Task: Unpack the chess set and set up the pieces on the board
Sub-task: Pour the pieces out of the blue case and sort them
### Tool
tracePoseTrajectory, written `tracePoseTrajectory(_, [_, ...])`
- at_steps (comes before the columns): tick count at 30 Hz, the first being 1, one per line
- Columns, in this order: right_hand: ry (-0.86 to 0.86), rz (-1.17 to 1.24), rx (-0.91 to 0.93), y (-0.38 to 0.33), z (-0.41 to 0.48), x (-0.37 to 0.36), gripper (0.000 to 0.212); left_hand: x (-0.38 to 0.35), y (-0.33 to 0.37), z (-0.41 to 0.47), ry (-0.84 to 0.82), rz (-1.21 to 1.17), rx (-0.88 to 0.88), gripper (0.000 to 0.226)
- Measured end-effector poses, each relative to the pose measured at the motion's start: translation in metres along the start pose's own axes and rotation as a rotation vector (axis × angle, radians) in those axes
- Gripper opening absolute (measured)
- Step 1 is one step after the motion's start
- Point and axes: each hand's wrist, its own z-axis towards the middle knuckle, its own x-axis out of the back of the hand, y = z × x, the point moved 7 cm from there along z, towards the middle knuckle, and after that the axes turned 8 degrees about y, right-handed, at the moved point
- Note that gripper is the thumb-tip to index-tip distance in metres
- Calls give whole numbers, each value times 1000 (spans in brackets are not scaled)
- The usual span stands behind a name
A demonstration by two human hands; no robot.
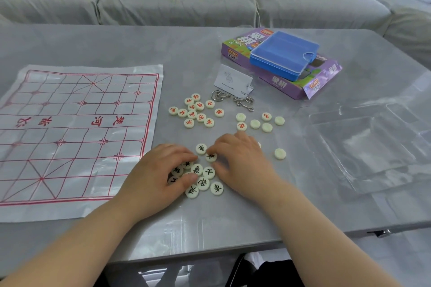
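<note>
Bare left hand (156,172), bare right hand (242,163), dark clothing (270,274) below

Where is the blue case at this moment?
In the head view, the blue case lies on the purple box at the table's far right, beyond the metal rings and well right of the board.
</note>
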Motion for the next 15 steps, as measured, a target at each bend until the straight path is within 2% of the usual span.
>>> tracePoseTrajectory(4, [56,87,-16,7,-4,13,27,2,1,1,16,-27,10,80])
tracePoseTrajectory(7, [96,10,-181,42,-9,33,30,2,-2,0,5,-23,51,94])
tracePoseTrajectory(9, [68,-41,-297,66,-16,39,34,0,-2,1,-57,6,92,101])
tracePoseTrajectory(12, [19,-81,-350,73,-17,37,35,-6,6,6,-164,78,96,98])
tracePoseTrajectory(15, [12,-73,-363,74,-12,32,30,-11,16,16,-181,101,76,103])
